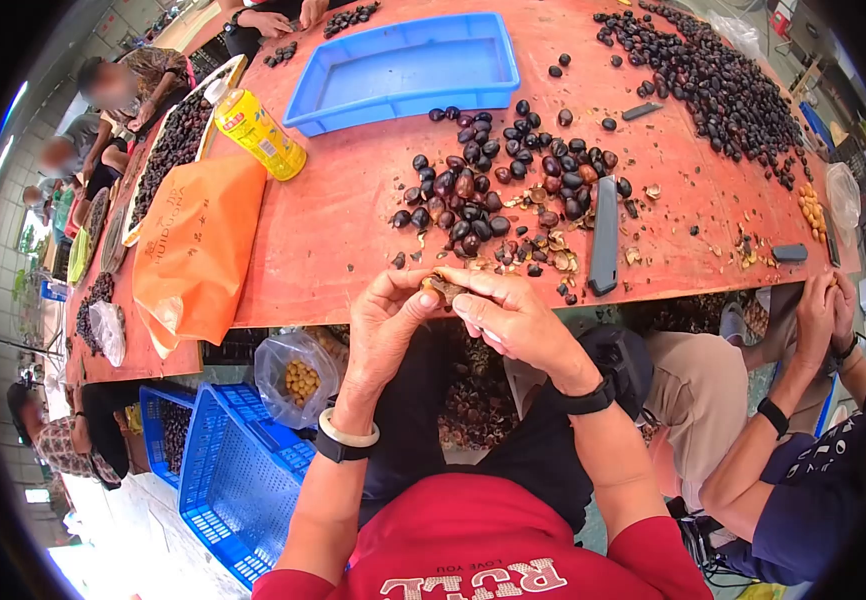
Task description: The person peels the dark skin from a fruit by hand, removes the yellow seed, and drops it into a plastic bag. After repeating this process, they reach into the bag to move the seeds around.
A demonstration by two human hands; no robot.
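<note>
Left hand (388,315) and right hand (513,318) pinched one nut (443,288) between curled fingertips (small, light, probably hard-shelled and slippery); gripping its sides seemed safest.

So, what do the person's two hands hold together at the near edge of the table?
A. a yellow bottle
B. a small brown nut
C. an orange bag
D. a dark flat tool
B: the left hand and the right hand meet at the table edge, and their fingertips pinch a small brown nut between them.
</note>
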